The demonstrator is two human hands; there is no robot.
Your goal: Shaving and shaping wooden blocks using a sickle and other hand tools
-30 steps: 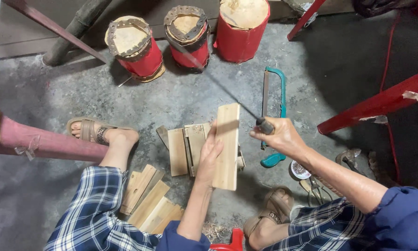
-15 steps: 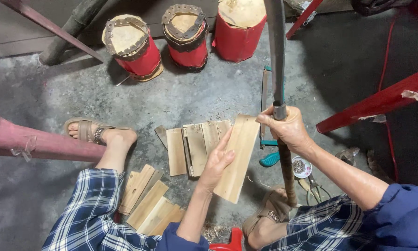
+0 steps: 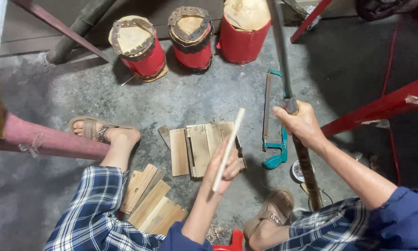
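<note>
Over concrete floor, wood slat now edge-on.

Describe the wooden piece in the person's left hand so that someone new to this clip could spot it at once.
Start at the row of three red drums along the top, then drop to the flat wooden slats lying on the concrete floor. Just over them the left hand holds one pale slat. Unlike the flat ones, it is raised off the floor, seen edge-on as a thin slanted strip.

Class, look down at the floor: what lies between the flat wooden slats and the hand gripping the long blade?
In the head view, a teal hacksaw lies there on the concrete.
</note>
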